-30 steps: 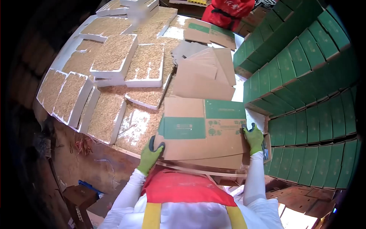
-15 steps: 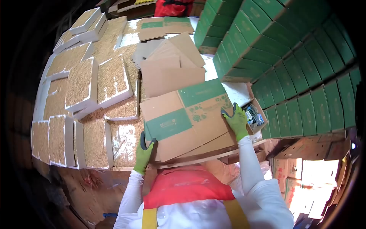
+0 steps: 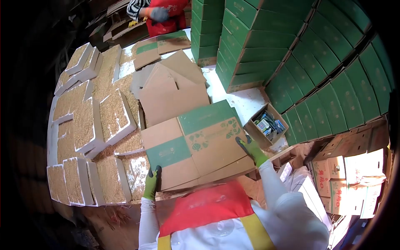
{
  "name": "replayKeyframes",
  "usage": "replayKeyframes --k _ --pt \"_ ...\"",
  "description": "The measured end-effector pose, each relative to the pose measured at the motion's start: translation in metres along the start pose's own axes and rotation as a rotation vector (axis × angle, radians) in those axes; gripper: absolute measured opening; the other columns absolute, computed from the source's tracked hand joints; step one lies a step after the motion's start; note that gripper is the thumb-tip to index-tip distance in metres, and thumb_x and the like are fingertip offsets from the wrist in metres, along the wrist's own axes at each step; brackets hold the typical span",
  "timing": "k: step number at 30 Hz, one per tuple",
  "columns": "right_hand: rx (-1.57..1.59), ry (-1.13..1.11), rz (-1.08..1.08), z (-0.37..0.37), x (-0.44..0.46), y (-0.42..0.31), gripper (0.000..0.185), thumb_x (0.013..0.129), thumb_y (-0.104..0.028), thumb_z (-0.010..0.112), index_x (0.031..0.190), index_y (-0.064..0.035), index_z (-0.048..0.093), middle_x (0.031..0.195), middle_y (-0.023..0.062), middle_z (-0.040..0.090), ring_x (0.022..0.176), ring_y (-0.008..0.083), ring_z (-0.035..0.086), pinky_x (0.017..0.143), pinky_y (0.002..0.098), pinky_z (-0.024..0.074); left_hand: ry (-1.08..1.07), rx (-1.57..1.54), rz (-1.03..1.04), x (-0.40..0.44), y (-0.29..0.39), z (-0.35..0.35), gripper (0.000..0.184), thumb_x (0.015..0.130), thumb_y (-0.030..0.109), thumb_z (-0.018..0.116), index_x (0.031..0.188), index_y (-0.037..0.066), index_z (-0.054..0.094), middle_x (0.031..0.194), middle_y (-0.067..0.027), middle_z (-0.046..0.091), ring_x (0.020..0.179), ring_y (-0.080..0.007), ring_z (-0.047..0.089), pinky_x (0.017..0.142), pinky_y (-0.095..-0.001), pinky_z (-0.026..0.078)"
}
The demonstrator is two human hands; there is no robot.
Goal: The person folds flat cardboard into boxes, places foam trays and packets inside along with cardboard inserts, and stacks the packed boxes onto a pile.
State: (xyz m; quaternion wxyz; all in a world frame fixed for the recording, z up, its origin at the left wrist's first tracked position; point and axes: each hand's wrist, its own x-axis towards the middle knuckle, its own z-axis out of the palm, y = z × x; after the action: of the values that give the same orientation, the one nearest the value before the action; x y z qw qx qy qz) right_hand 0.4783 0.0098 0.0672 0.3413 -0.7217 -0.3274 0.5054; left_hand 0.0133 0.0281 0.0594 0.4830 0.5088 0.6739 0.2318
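Flat cardboard with green printed panels (image 3: 196, 143) lies at the table's near edge in front of my red apron. My left hand (image 3: 151, 183), in a green glove with dark fingertips, grips its lower left corner. At the right edge, my right hand (image 3: 251, 151) holds the same cardboard, thumb and fingers around the side. Another flat piece shows beneath the top one along the near edge. Beyond it lie plain brown cardboard sheets (image 3: 175, 102), fanned over one another.
White foam trays of tan granules (image 3: 85, 125) cover the table's left half. An open carton of small packets (image 3: 268, 125) sits right of the cardboard. Green boxes (image 3: 266, 41) are stacked along the right. Behind the table stands a person in red (image 3: 166, 27).
The view has turned to the right. The person's gloved hand and striped sleeve now show at the far side, and the packet carton is more fully visible. Both my hands still hold the cardboard.
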Motion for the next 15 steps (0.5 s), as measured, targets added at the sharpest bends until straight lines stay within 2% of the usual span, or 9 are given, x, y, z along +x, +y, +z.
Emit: replayKeyframes --k 1,4,7,9,10,11,13,14,15 --pt "-0.143 0.057 0.034 -0.001 -0.008 0.001 0.080 0.084 -0.045 0.073 0.144 -0.0017 0.042 0.137 0.0182 0.056 0.120 0.0276 0.058 0.098 0.0337 0.0454 -0.037 -0.002 -0.035 -0.009 -0.004 -0.005 0.051 0.096 0.049 0.055 0.120 0.005 0.059 0.079 -0.0060 0.061 0.066 -0.0155 0.052 0.061 -0.0314 0.044" --pt "-0.140 0.031 -0.133 0.000 -0.024 0.016 0.076 0.085 -0.036 0.075 0.145 -0.0034 0.042 0.135 0.0151 0.057 0.119 0.0253 0.057 0.097 0.0327 0.0460 -0.050 -0.029 -0.123 -0.033 0.005 -0.008 0.053 0.096 0.048 0.055 0.128 0.006 0.055 0.079 -0.0037 0.059 0.065 -0.0135 0.049 0.058 -0.0307 0.041" --pt "0.117 -0.148 -0.065 -0.013 -0.029 -0.003 0.070 0.088 -0.028 0.074 0.144 -0.0017 0.043 0.131 0.0101 0.059 0.117 0.0203 0.058 0.093 0.0303 0.0486 -0.034 -0.056 -0.112 -0.038 0.004 -0.007 0.052 0.097 0.044 0.055 0.133 0.007 0.052 0.080 0.0000 0.056 0.064 -0.0110 0.047 0.055 -0.0290 0.039" --pt "0.319 -0.242 0.041 -0.033 -0.002 0.031 0.066 0.090 -0.027 0.072 0.143 -0.0009 0.043 0.130 0.0088 0.059 0.116 0.0186 0.058 0.092 0.0288 0.0490 -0.071 -0.152 -0.168 -0.039 0.017 -0.016 0.048 0.098 0.035 0.056 0.138 0.008 0.050 0.093 -0.0021 0.061 0.074 -0.0119 0.052 0.061 -0.0277 0.043" --pt "0.440 -0.254 0.111 -0.044 0.016 0.059 0.063 0.092 -0.026 0.070 0.143 -0.0005 0.044 0.129 0.0082 0.059 0.114 0.0177 0.058 0.091 0.0280 0.0490 -0.017 -0.230 -0.044 -0.037 0.013 -0.016 0.056 0.100 0.041 0.052 0.144 0.007 0.045 0.097 -0.0037 0.061 0.080 -0.0111 0.055 0.061 -0.0255 0.044" --pt "0.508 -0.136 0.155 -0.045 0.018 0.055 0.054 0.095 -0.018 0.065 0.141 0.0008 0.045 0.130 0.0086 0.058 0.115 0.0187 0.058 0.091 0.0269 0.0490 0.076 -0.332 -0.045 -0.034 0.010 -0.010 0.058 0.100 0.039 0.053 0.147 0.007 0.041 0.110 -0.0060 0.061 0.093 -0.0122 0.057 0.069 -0.0249 0.047" --pt "0.216 -0.041 0.108 -0.028 0.010 0.059 0.052 0.096 -0.018 0.064 0.141 0.0014 0.045 0.131 0.0100 0.057 0.117 0.0209 0.057 0.092 0.0289 0.0492 0.076 -0.293 -0.025 -0.036 0.000 -0.014 0.064 0.099 0.033 0.055 0.152 0.006 0.032 0.143 -0.0101 0.049 0.124 -0.0154 0.052 0.091 -0.0263 0.048" --pt "0.068 -0.005 0.080 -0.012 -0.007 0.039 0.051 0.097 -0.018 0.063 0.140 0.0017 0.045 0.131 0.0107 0.056 0.117 0.0220 0.057 0.093 0.0299 0.0493 -0.041 -0.285 0.024 -0.042 0.015 -0.011 0.069 0.097 0.025 0.059 0.154 0.005 0.026 0.145 -0.0106 0.047 0.125 -0.0165 0.050 0.099 -0.0291 0.044" --pt "0.246 -0.068 -0.004 0.001 -0.034 0.009 0.063 0.095 -0.030 0.065 0.144 0.0012 0.041 0.135 0.0148 0.054 0.122 0.0258 0.054 0.098 0.0347 0.0465 -0.023 -0.273 -0.025 -0.051 0.016 -0.009 0.071 0.094 0.014 0.061 0.154 0.004 0.025 0.142 -0.0104 0.048 0.117 -0.0154 0.052 0.093 -0.0278 0.047"
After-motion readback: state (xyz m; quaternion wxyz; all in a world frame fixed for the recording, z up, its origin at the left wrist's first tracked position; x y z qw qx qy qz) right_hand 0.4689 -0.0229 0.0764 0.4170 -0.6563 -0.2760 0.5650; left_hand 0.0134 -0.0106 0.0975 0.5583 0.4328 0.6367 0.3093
